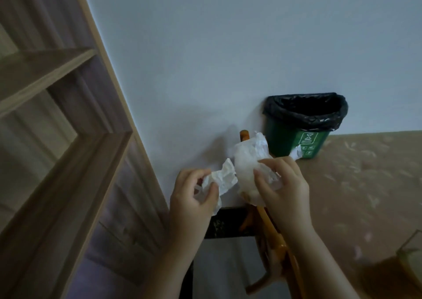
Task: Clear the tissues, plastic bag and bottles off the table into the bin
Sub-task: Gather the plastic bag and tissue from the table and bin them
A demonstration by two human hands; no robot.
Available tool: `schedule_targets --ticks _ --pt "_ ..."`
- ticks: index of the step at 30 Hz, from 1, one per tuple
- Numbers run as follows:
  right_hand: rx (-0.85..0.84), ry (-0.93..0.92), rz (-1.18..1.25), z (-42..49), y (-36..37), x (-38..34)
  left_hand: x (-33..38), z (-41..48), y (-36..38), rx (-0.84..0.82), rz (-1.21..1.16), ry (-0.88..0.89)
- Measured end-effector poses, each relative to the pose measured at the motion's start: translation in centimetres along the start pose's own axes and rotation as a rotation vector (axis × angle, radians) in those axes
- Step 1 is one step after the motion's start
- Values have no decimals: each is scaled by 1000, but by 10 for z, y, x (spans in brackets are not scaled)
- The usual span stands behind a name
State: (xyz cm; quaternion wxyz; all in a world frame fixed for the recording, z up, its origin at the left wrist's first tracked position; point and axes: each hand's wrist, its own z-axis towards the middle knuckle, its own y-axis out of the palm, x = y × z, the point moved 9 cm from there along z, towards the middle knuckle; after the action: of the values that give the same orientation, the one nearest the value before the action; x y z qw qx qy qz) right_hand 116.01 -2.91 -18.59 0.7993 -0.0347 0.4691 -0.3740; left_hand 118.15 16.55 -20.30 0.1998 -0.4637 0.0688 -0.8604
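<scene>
Here, both hands are raised side by side, a little apart, in front of a pale wall: the left hand [194,193] pinches a crumpled tissue [222,179] between thumb and fingers, and the right hand [284,184] is closed on a bundle of tissue and thin clear plastic bag [247,161]. The green bin [294,139], lined with a black bag [306,111] and standing open, sits on the tan patterned table [365,184] just beyond the right hand, against the wall. An orange wooden chair frame [280,248] shows below the right forearm; wooden shelving [57,139] fills the left side.

Dim, soft, wide-angle edge warp
</scene>
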Motion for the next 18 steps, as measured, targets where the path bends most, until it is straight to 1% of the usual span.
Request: schedule_targets --ticks 4,8,13,18 --pt "33 58 -63 22 -2 31 -13 25 36 -57 -60 5" --pt "78 111 -132 43 -3 60 -28 53 72 -131 -57 10" --pt "187 154 -223 77 -1 86 -48 99 118 -246 -106 38" --pt "283 200 -280 130 21 106 -77 162 153 -322 -156 65"
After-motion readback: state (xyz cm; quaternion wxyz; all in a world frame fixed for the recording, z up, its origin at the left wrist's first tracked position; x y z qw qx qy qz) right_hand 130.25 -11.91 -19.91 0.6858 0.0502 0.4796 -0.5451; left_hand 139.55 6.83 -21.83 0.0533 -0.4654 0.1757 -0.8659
